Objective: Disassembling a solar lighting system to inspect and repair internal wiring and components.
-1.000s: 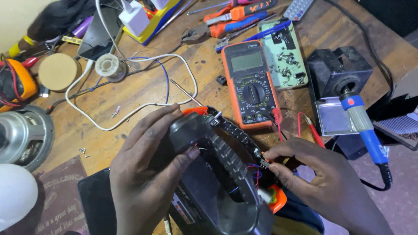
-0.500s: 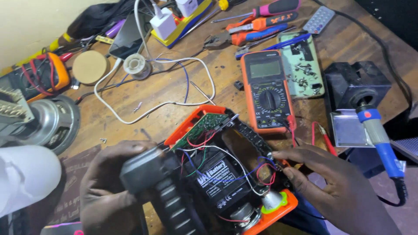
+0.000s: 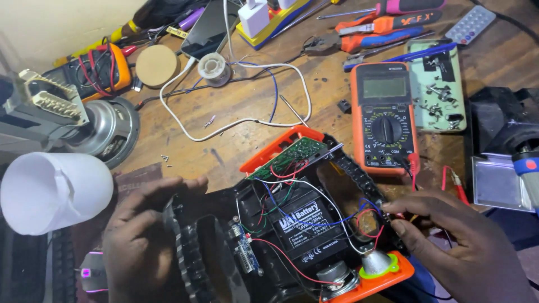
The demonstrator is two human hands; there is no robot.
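Note:
An opened black and orange device [image 3: 314, 224] lies in front of me, showing a black battery block [image 3: 303, 224], a green circuit board [image 3: 286, 157], coloured wires and a small speaker [image 3: 336, 278]. My left hand [image 3: 140, 235] grips the detached black ribbed cover [image 3: 196, 252], swung out to the left of the body. My right hand [image 3: 455, 247] rests at the device's right edge, fingertips pinching by the red and blue wires next to a silver reflector cone [image 3: 375, 261].
An orange multimeter [image 3: 384, 115] with red probes lies behind the device. A white cable loop [image 3: 236, 120], solder spool [image 3: 213, 66], pliers and screwdrivers [image 3: 370, 28], a pale green tray of screws [image 3: 441, 84], a speaker driver [image 3: 109, 132], a white lamp shade [image 3: 53, 191] and a soldering iron stand [image 3: 505, 163] crowd the wooden bench.
My left hand has swung the black cover off to the left, exposing the battery, board and wiring. My right hand stays at the device's right edge.

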